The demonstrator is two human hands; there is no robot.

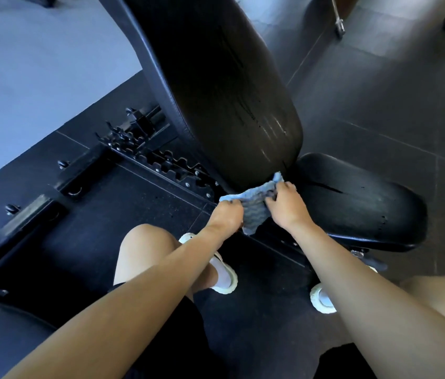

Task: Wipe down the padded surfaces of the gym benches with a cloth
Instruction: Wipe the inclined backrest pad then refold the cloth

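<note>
head view: cloth [254, 207] sits low at the joint where backrest pad [229, 91] meets seat pad [360, 203], stretched btw both hands. can't tell if its top corner touches the backrest.

left grip [228, 213] has its fingers curled over the cloth's left edge. right grip [287, 205] has bent fingers pinching the right edge. both have hold of the cloth and nothing else.

held spread like this prob to refold it to a fresh face, or to work it into the gap btw the pads. can't tell which.

person crouches close, white shoes [225, 277] on the rubber floor [380, 119], prob so the arms reach the low joint w/o stretching.

shiny damp-looking streaks on the lower backrest and the seat suggest those faces are wiped already.

adjust rack [161, 165] lies left of the backrest, apart from both hands.

another dark pad [0, 337] shows at bottom left, maybe a 2nd bench to do.
</note>
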